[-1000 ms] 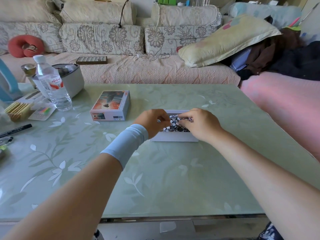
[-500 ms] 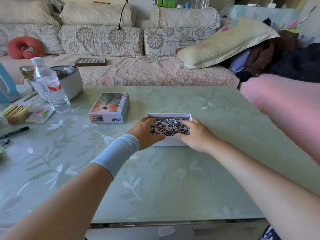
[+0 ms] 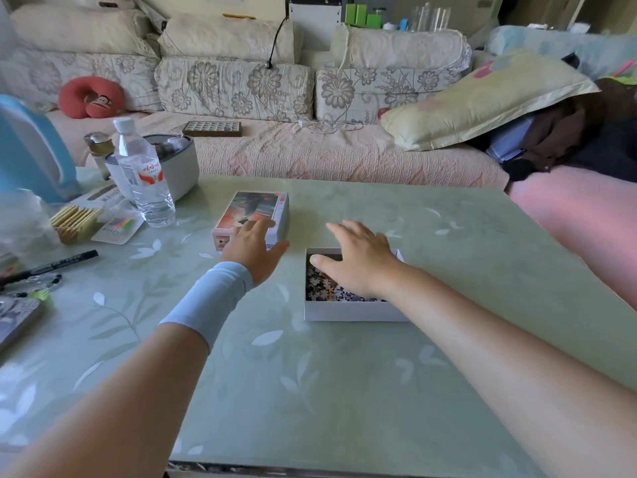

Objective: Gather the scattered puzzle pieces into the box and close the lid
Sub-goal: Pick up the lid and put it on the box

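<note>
Head view. Left hand lies flat on the near end of the lid, fingers straight, thumb spread to the side, nothing grasped. Right hand is spread palm down over the box, fingers straight and released; I cannot tell whether the palm touches the pieces. The box stands open on the table, just right of the lid and apart from it; the pieces lie heaped inside, below the rim as far as I see. Step in hand, as I judge it: fetching the lid. To do it well I would first flatten any piece standing above the rim, then take the lid by its long sides, lift it level and bring it square over the box, picture side up. The right hand would move to the box wall to steady it while the lid slides down evenly. Count: one box, one lid, two hands, one bottle, one pen; pieces too many and too small to count, all that I see being inside the box
</note>
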Motion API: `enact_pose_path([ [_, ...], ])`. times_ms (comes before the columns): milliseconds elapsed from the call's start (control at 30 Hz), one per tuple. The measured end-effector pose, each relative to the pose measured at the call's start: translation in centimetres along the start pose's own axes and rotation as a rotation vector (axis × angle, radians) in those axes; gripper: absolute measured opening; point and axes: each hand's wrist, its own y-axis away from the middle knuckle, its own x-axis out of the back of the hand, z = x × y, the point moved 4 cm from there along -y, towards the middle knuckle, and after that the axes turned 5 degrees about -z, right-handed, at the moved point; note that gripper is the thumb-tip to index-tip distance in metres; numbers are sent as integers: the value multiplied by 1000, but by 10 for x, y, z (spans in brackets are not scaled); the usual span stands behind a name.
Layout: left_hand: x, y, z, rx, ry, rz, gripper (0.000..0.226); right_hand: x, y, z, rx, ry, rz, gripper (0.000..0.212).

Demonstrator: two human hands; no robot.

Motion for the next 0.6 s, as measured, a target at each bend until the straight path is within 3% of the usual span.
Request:
enact_pose_path([
  [133,5,-16,-33,139,51,94,56,-16,-41,-38,74,36,-52,79],
  [267,-1,-24,-61,277,181,-13,66,-38,-80,-57,16,68,-147,85],
  [433,10,-28,-70,277,365,26,63,-54,-110,-73,-17,-21,-200,79],
  [600,36,-24,-67,297,443,161,44,-45,-101,-76,-8,0,-103,83],
])
